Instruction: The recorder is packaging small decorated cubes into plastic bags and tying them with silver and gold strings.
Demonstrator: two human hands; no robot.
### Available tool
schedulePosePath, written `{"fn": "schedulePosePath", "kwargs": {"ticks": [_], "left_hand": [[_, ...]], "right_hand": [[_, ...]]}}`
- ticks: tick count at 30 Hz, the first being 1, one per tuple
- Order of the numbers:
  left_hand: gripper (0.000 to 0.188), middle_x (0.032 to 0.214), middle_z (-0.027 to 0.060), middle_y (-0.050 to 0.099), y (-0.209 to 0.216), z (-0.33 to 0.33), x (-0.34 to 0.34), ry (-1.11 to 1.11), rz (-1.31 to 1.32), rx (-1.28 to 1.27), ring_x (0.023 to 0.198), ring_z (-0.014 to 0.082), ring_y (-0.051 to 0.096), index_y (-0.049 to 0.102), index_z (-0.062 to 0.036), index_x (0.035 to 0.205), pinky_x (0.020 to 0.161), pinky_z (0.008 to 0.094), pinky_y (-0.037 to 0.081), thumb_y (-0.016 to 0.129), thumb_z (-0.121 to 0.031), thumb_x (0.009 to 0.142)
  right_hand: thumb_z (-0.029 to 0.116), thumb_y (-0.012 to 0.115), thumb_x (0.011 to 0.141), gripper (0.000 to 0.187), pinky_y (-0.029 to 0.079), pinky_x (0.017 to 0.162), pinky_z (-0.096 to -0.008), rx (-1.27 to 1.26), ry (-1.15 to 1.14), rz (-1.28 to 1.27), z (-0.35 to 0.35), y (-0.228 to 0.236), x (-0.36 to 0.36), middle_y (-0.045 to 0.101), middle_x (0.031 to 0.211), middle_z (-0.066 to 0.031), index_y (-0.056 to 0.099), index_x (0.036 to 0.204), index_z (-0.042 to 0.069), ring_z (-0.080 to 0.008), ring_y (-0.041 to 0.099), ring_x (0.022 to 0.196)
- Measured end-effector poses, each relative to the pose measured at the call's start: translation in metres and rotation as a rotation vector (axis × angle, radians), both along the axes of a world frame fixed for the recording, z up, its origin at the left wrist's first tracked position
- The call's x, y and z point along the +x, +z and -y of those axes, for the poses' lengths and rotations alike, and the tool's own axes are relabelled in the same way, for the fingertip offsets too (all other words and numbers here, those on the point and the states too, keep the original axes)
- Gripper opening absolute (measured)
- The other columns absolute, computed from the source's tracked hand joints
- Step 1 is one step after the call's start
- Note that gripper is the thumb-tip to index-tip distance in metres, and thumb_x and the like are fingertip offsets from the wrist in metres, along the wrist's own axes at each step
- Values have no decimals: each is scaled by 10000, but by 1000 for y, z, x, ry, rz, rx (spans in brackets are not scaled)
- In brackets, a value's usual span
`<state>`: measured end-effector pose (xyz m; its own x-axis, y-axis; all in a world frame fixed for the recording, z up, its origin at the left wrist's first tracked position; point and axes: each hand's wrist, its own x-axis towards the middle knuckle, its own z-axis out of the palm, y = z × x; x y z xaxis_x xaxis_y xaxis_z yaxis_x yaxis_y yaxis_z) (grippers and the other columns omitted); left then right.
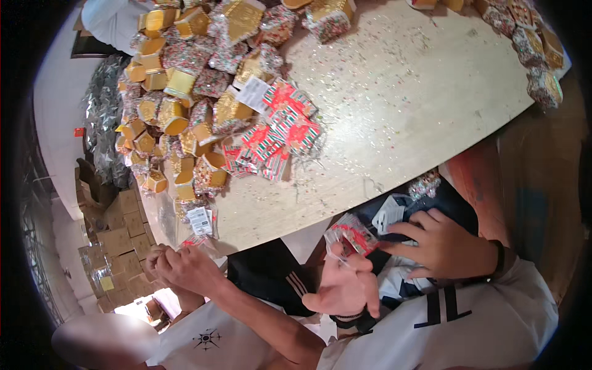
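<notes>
My left hand (345, 285) is palm up over my lap, with clear loops of string about its raised finger. A bundle of red printed tags (353, 235) hangs by these loops. My right hand (441, 243) reaches in from the right, its fingers bent and apart. Its fingertips are close to the red tags and to a white tag (388, 214); whether they touch is unclear. Just beyond the white tag, a small bead-covered ornament (425, 185) lies on dark cloth below the table edge. A pale string runs between the two.
Bead-covered ornaments with gold bases (179, 83) crowd the left of the table (394, 105). Beside them lies a pile of red striped tags (277, 135). More ornaments (542, 86) line the far right edge. A co-worker's hands (185, 268) are at left, near cardboard boxes (120, 237).
</notes>
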<state>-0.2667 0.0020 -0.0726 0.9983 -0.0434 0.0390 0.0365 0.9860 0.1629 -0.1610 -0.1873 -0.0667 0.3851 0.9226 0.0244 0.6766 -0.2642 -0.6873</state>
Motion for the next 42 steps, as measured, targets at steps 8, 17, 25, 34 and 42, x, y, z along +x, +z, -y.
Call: {"fn": "schedulePosePath", "kwargs": {"ticks": [8, 17, 25, 34, 42], "left_hand": [[759, 1018, 96, 505, -3, 5, 6, -32, 175, 72, 693, 254, 555, 169, -95, 1391, 810, 637, 451, 587, -401, 836], [633, 867, 127, 545, 7, 13, 2, -9, 160, 180, 811, 292, 565, 307, -58, 1253, 911, 682, 362, 569, -467, 847], [571, 862, 232, 554, 5, 14, -9, -7, -10, 484, 781, 304, 597, 267, 76, 1298, 566, 407, 565, 501, -256, 896], [448, 934, 297, 601, 20, 10, 3, 32, -383, 599, 408, 196, 528, 405, 132, 1198, 313, 225, 387, 234, -233, 1003], [412, 777, 214, 631, -11, 3, -5, 19, -398, 556, 422, 167, 542, 506, 82, 994, 334, 222, 387, 272, -257, 1001]], "right_hand": [[161, 543, 761, 226, 383, 897, -461, -508, -416, 686, 25, -8, 0, 560, 1007, -122, 615, 953, 67, -308, 495, 1067], [162, 694, 710, 381, 408, 782, -349, 438, -22, -167, -32, 8, 11, 588, 992, -46, 587, 1060, 56, -242, 545, 920], [163, 699, 685, 253, 392, 747, -321, 416, 129, -58, -32, -8, 22, 537, 905, -3, 630, 923, 111, -220, 492, 879], [55, 540, 840, 98, 349, 785, -353, 364, 437, -439, -37, -2, 49, 453, 880, -105, 485, 916, 31, -287, 430, 834], [58, 458, 856, 55, 352, 882, -361, 796, -81, -979, -23, -27, 24, 483, 933, -106, 412, 887, 57, -227, 456, 938]]}}
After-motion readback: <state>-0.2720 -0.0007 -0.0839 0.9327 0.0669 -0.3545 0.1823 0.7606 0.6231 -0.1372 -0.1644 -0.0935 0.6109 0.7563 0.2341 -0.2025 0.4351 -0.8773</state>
